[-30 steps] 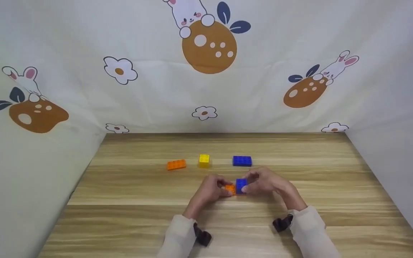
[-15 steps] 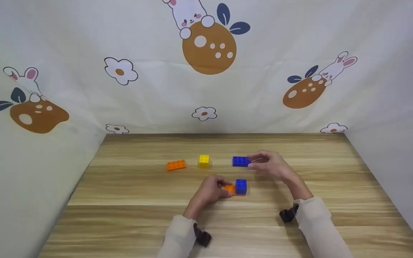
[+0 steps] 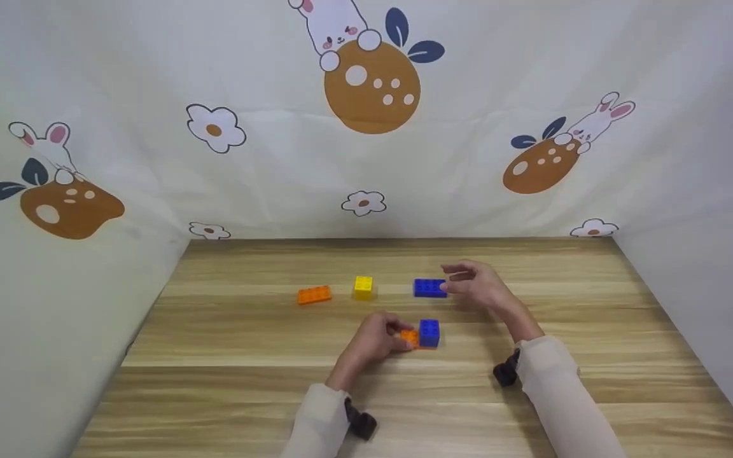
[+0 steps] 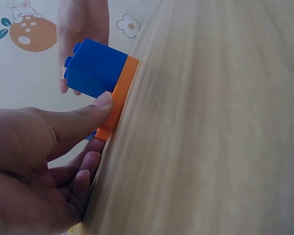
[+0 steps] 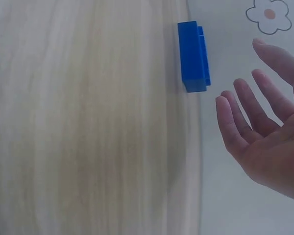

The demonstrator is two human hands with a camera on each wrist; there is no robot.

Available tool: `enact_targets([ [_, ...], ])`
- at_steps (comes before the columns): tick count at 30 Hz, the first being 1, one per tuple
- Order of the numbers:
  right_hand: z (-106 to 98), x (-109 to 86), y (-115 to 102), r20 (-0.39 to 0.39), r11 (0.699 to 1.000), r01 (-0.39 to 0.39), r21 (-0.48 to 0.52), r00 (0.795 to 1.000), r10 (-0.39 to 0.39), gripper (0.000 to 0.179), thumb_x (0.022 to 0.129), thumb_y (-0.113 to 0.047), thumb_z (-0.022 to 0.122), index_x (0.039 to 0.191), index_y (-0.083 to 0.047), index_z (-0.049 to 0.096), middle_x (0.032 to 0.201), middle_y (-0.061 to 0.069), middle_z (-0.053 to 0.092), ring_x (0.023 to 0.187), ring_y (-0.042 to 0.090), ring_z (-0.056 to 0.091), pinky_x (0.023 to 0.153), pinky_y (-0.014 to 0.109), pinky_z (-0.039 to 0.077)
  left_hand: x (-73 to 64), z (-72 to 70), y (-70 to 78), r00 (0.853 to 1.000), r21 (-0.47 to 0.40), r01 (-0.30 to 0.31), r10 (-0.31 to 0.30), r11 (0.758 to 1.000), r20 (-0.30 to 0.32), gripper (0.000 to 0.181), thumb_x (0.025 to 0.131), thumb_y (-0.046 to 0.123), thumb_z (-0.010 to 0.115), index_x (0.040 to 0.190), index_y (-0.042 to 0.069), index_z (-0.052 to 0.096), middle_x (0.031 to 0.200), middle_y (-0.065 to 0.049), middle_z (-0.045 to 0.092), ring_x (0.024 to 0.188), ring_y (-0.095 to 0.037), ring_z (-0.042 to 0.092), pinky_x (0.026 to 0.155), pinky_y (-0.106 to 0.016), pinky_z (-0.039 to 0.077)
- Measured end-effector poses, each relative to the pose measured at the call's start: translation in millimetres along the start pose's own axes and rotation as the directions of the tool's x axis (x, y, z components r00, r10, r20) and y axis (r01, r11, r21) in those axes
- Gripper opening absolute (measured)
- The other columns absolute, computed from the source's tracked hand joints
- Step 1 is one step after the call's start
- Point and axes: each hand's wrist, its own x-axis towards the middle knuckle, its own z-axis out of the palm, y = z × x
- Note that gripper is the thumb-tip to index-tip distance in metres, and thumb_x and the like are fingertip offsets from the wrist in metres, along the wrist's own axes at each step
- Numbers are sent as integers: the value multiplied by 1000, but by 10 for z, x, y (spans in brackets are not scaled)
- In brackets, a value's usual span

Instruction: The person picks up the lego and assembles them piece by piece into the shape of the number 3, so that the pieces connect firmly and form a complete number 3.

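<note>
Orange base [image 3: 410, 338] lies flat on the worktop [image 3: 245, 394], blue block [image 3: 429, 333] seated upright on its right end, bare studs at its left end. My left hand pinches [image 3: 378, 336] that left end in a narrow grip, thumb against one side; far-side contact is partly hidden. My right hand [image 3: 478, 284] holds nothing, fingers spread fairly wide, just beside the blue brick [image 3: 429, 288]. Head view overlaps thumb and brick; right wrist view shows a gap, so I'd call it no contact.

Handling, all by looks: hard plastic, light, stiff, won't squash or break easily. Smooth sides could slide a little under dry fingers; studs give some bite. Base is thin, so there's little edge to hold: low pinch on both long sides, fingertips almost at the worktop. Block is taller, easier, two opposite side faces. Join looks flush, but tugging the block alone might pop it off; better to keep hold of the base.

Blue brick lies studs up: best pinched across its short width, or by the two ends, leaving studs and underside free. Yellow block [image 3: 363, 287] and loose orange piece [image 3: 314, 294] sit to the left, untouched.
</note>
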Motion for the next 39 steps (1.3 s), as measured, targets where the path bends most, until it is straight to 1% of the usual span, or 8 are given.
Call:
enact_targets([
  [5, 19, 95, 64, 17, 999, -30, 30, 999, 29, 58, 90, -17, 76, 140, 2, 53, 144, 24, 54, 130, 38, 54, 96, 39, 56, -5, 9, -1, 1000, -4, -7, 7, 1000, 2, 26, 81, 8, 82, 106, 12, 77, 102, -3, 73, 88, -14, 60, 80, -31, 53],
  [9, 31, 158, 119, 26, 998, -48, 33, 999, 47, 59, 89, -17, 77, 141, 1, 53, 144, 24, 54, 127, 34, 58, 93, 36, 57, -9, 8, -1, 1000, -10, -13, 13, 1000, 3, 26, 81, 8, 82, 106, 12, 77, 101, -2, 73, 87, -13, 59, 79, -29, 52],
  [15, 65, 202, 147, 28, 998, -54, 43, 998, 53, 59, 87, -8, 77, 139, 6, 53, 142, 29, 53, 117, 30, 63, 89, 35, 59, -10, 3, -14, 998, -13, -61, 61, 998, -7, 26, 80, 7, 83, 106, 8, 77, 98, -5, 74, 81, -11, 57, 73, -25, 49],
  [16, 71, 205, 144, 28, 998, -53, 35, 998, 52, 59, 86, -8, 77, 139, 6, 53, 142, 29, 54, 117, 30, 63, 89, 35, 59, -8, 2, -17, 998, -12, -69, 69, 998, -9, 26, 80, 7, 83, 106, 7, 77, 98, -6, 74, 80, -11, 57, 72, -24, 49],
  [22, 75, 218, 117, 15, 995, -65, -75, 998, 66, 56, 83, -7, 80, 135, 2, 59, 138, 23, 59, 120, 34, 62, 93, 31, 55, -6, 1, -14, 999, -1, -47, 47, 999, -4, 27, 82, 8, 82, 108, 8, 77, 101, -5, 74, 83, -12, 57, 75, -27, 50],
  [30, 67, 254, 81, 20, 986, -86, -142, 996, 90, 55, 81, -5, 82, 132, 0, 62, 134, 21, 63, 117, 31, 63, 100, 38, 52, -2, -9, -5, 999, -11, -32, 32, 999, 0, 27, 82, 8, 81, 108, 8, 76, 100, -4, 73, 84, -13, 57, 76, -28, 50],
  [36, 74, 261, 67, 9, 978, -105, -181, 994, 108, 44, 80, -4, 81, 123, -3, 70, 126, 18, 69, 107, 23, 65, 90, 30, 53, 3, -12, -13, 999, -9, -36, 36, 999, 6, 27, 82, 9, 82, 108, 8, 76, 101, -4, 73, 86, -12, 58, 77, -28, 51],
  [39, 76, 241, 43, 1, 982, -114, -153, 993, 115, 42, 81, -5, 81, 122, -5, 71, 125, 17, 70, 102, 20, 66, 85, 27, 53, 0, -17, -16, 999, -9, -42, 42, 999, 4, 27, 82, 9, 82, 108, 8, 77, 101, -4, 73, 85, -12, 58, 76, -27, 50],
])
